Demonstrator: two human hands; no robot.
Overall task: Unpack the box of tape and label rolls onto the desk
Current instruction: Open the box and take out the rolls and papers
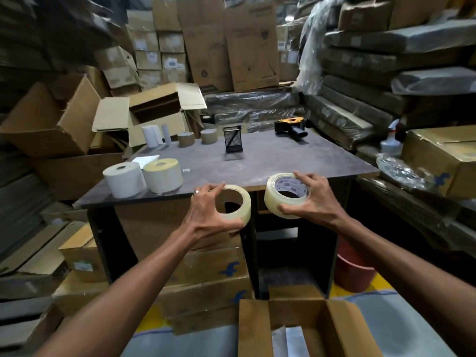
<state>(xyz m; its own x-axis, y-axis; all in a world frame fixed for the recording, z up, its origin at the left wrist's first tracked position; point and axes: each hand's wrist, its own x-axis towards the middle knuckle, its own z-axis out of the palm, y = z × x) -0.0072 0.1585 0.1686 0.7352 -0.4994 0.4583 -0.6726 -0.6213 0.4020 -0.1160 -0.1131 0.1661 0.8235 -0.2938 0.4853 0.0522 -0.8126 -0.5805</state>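
- Open at the bottom edge of the view, nearest the camera, sits the cardboard box, flaps spread, with pale rolls or packets just visible inside.
- Stacked cartons, flattened cardboard and plastic-wrapped bundles fill the storeroom on every side of the desk.
- Dark, dusty and scuffed, the desk stands in the middle; its near edge runs just behind both hands.
- Near the desk's left front corner stand a white label roll and a cream label roll, upright and touching side by side.
- Along the far edge sit two slim white rolls, two brown tape rolls, a black mesh pen holder and a yellow-and-black tape dispenser toward the far right corner.
- The left hand is closed around a clear tape roll, thumb and fingers pinching its rim, held at the desk's near edge.
- The right hand grips a second clear tape roll with a printed core, tilted, over the same edge.
- Both tape rolls are translucent, with a faint yellowish tint.
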